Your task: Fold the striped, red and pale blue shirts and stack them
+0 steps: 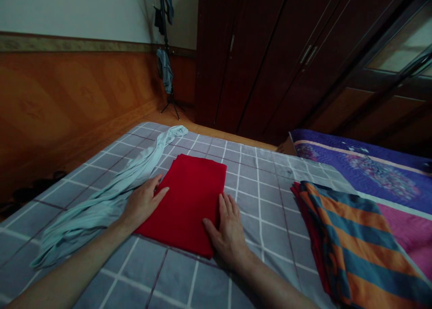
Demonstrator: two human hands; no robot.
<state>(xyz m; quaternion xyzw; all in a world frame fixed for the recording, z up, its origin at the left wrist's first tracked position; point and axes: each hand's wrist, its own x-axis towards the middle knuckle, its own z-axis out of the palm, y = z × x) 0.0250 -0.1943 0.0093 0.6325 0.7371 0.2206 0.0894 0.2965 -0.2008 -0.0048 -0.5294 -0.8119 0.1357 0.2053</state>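
Your left hand (pixel 143 203) and right hand (pixel 231 237) flank the folded red cloth (pixel 192 201); each grip spread, clamped on nothing. Uneven inward pressure could rumple its layers.

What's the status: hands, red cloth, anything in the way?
Left hand open at left edge of folded red cloth, right hand open at right edge. Red cloth flat on checked bedsheet. Nearest clutter: light-blue cloth bunched along left side.

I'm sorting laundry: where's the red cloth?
Head view, centre: the red cloth lies on the bed between the left hand and right hand, right of the pale cloth.
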